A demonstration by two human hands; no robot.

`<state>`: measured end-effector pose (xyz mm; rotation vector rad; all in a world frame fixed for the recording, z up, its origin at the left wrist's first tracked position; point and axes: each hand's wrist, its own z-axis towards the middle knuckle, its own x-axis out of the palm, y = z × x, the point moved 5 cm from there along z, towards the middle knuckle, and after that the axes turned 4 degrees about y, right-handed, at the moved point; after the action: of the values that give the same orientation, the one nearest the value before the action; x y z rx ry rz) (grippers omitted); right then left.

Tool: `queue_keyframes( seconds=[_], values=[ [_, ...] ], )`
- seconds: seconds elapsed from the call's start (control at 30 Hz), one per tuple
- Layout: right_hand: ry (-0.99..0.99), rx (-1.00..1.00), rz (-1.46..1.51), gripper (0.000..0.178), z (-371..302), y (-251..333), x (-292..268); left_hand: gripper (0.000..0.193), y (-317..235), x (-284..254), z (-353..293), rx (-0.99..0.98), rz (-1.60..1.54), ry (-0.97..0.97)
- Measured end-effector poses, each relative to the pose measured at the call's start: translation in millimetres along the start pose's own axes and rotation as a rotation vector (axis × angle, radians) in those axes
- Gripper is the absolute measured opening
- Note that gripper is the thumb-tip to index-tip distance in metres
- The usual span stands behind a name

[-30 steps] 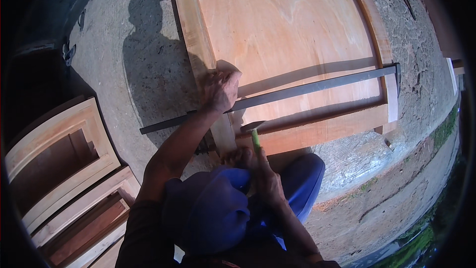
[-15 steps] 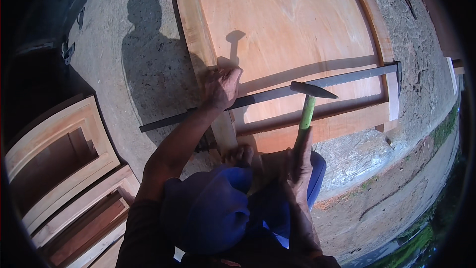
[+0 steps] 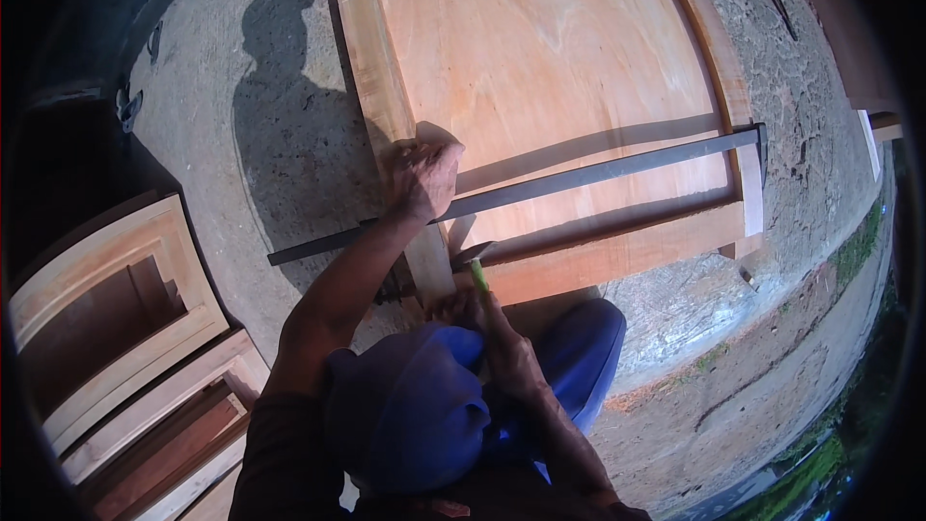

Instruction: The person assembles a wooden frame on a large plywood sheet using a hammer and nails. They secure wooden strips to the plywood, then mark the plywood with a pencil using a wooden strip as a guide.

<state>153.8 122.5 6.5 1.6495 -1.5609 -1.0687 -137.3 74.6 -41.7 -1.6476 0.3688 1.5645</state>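
A wooden door-like panel (image 3: 540,48) with rails along its edges lies before me. My left hand (image 3: 424,178) is closed at its left rail (image 3: 371,48), fingers curled; what they hold, if anything, is hidden. A dark metal bar clamp (image 3: 608,164) spans the panel, passing by that hand, its right end at the right rail. My right hand (image 3: 506,352) grips a hammer (image 3: 479,273) by its green-topped handle. The hammer's dark head is low by the corner where the left rail meets the near rail (image 3: 598,249).
Smaller wooden frames (image 3: 116,289) lie at the lower left. My blue-clad knees (image 3: 400,405) are close to the near rail. Rough concrete (image 3: 193,135) surrounds the panel, with bare soil (image 3: 733,405) and grass at the lower right. Cast shadows fall across the concrete and panel.
My right hand has swung the hammer down and left, from above the near rail to the panel's near left corner. The left hand has stayed at the left rail.
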Motion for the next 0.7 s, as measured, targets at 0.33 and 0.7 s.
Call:
queue_keyframes(
  seconds=[0.33,0.7],
  values=[
    [-0.307,-0.243,-0.061,0.061,5.1,77.4,-93.1,0.044,-63.4,-17.5,0.7,-0.442,-1.152,0.463],
    [-0.29,-0.304,0.533,0.018,-0.2,183.8,-73.2,0.035,-163.8,-212.4,-19.1,-0.34,-1.439,0.588]
  ],
)
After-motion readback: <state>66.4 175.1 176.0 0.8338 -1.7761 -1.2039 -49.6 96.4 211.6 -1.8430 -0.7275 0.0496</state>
